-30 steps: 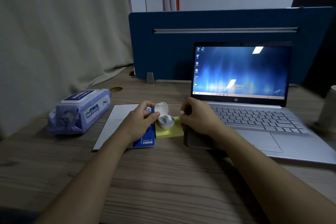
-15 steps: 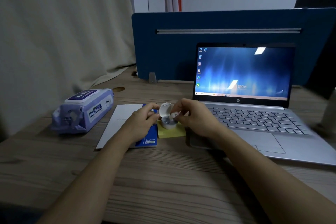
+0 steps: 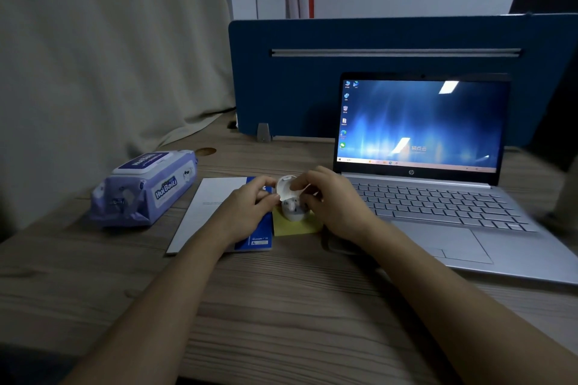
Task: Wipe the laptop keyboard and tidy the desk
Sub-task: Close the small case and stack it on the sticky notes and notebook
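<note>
The purple wet-wipe pack (image 3: 147, 186) at about nine o'clock on the wooden counter (image 3: 281, 306) reads "HuiBeiLi" on its side, and the same name seems printed on its closed flip lid, though that is too small to be sure. The silver laptop (image 3: 438, 197) at two o'clock stands open with an "hp" mark under the lit screen; the desktop shows a column of icons down its left edge and a few pale characters near the bottom that I cannot make out. Its keyboard (image 3: 438, 205) lies uncovered, just right of the hands.

Dead centre, a small white earbud case (image 3: 292, 201) sits on a yellow sticky-note pad (image 3: 297, 226), lid tipped up. Something pale lies in the base, likely an earbud, but the light is too dim to tell. The left hand (image 3: 247, 212) pinches the case's left side with thumb and fingertips. The right hand (image 3: 337, 206) has its fingers curled at the lid's right edge and pinches something small and white there; what it is I cannot tell.

Under the left hand lies a white and blue booklet (image 3: 215, 206) with tiny unreadable print on its blue strip. At twelve o'clock a blue partition (image 3: 312, 78) stands behind the laptop, and a beige curtain (image 3: 109, 56) hangs at ten.
</note>
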`<act>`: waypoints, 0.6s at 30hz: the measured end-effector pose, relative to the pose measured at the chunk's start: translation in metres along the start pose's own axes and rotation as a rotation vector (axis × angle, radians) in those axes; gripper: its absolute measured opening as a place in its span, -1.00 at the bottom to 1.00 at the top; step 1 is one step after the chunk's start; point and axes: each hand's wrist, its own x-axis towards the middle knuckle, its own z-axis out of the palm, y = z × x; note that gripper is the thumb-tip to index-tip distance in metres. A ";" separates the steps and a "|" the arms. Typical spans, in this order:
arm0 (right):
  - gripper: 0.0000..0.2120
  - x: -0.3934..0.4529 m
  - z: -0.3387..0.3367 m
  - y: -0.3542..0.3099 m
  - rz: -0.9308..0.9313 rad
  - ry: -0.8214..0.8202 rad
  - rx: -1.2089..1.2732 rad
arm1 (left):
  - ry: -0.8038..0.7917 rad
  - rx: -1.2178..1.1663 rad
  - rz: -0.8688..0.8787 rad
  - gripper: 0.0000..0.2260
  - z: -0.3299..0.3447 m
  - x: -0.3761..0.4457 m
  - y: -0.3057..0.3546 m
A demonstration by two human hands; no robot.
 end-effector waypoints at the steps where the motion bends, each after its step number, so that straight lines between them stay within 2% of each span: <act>1: -0.77 0.000 0.000 0.000 -0.002 0.007 0.000 | 0.001 0.003 0.000 -0.86 0.000 0.000 0.000; 7: -0.76 -0.001 -0.003 0.001 0.023 0.115 -0.004 | 0.024 -0.054 -0.002 -0.88 0.001 0.002 -0.001; 13: -0.69 0.001 -0.009 0.011 0.166 0.274 0.044 | 0.015 -0.163 0.044 -0.68 0.002 -0.002 0.003; 18: -0.68 0.001 -0.008 0.016 0.194 0.274 0.041 | -0.057 -0.159 0.053 -0.67 0.003 -0.002 0.001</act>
